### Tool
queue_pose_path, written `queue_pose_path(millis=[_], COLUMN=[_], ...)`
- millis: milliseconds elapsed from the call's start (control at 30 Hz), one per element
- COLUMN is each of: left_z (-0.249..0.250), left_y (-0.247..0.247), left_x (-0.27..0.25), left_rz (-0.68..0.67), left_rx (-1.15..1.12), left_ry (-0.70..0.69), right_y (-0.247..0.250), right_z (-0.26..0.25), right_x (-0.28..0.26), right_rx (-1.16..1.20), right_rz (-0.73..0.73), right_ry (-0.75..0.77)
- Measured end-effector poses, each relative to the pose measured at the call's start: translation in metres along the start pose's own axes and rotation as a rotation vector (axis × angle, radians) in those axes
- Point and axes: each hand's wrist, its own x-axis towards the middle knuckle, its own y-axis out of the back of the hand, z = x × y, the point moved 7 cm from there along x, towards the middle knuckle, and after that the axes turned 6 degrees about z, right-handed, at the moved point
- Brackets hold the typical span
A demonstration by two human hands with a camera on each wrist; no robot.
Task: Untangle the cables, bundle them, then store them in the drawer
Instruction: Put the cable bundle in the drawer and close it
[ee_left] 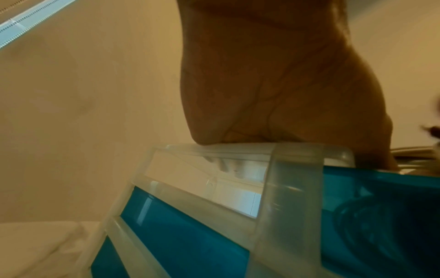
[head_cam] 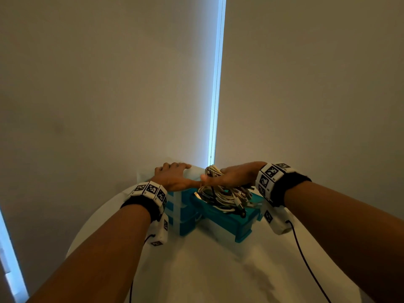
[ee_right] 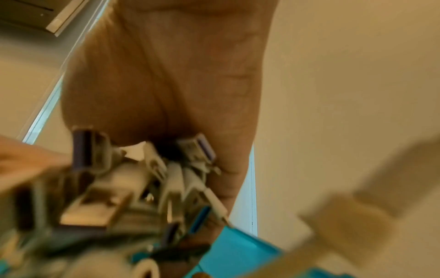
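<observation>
A small drawer unit (head_cam: 184, 217) with a translucent frame (ee_left: 285, 188) and teal drawers stands on the white round table (head_cam: 218, 270). Its top drawer (head_cam: 231, 221) is pulled out toward me. A bundle of white cables (head_cam: 223, 196) lies in and above that drawer, with USB plugs (ee_right: 147, 188) sticking out. My right hand (head_cam: 220, 177) grips the bundle from above, and a loop shows past the fingers. My left hand (head_cam: 175, 172) rests flat on the unit's top, its palm (ee_left: 273, 84) pressing on the frame. The teal drawer wall (ee_right: 238, 250) is just under the plugs.
Plain blinds hang right behind the table, with a bright gap (head_cam: 216, 84) between them. The unit sits near the table's far edge. Thin black wires (head_cam: 306, 259) run from my wrist cameras back across the table.
</observation>
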Motion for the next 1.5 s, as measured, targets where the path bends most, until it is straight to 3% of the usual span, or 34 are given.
queue_pose_path(millis=[133,233,400,500,667,833,1100,1233,1367,1500], left_z=[0.002,0.004,0.002,0.0,-0.003,0.001,0.002,0.0,-0.001,-0.003], left_y=[-0.003,-0.002,-0.002,-0.004,-0.006,-0.003,-0.004,-0.001,-0.005,-0.006], left_x=[-0.001,0.002,0.003,0.005,0.007,0.005,0.003,-0.001,0.005,0.009], left_rz=[0.047,0.049,-0.021,-0.037,-0.015,0.001,0.017,-0.065,-0.131,-0.07], left_rx=[0.021,-0.038,0.018,0.022,0.007,-0.003,0.018,-0.139,0.042,0.034], left_ry=[0.014,0.015,-0.01,-0.014,0.0,0.013,-0.013,-0.029,-0.044,-0.016], right_y=[0.0,0.005,0.009,0.012,0.011,0.026,0.03,0.025,0.014,0.008], right_z=[0.0,0.002,0.002,0.007,0.004,-0.01,-0.003,-0.001,-0.001,0.005], right_x=[-0.002,-0.006,-0.003,0.0,0.009,0.002,-0.006,-0.003,-0.004,-0.025], right_rx=[0.157,0.141,0.042,0.007,-0.204,-0.346,-0.137,-0.165,-0.11,-0.049], right_rz=[0.146,0.255,0.322,0.436,0.486,0.718,0.758,0.769,0.638,0.498], right_ry=[-0.005,0.005,-0.008,-0.016,0.034,0.106,0.166,0.169,0.196,0.163])
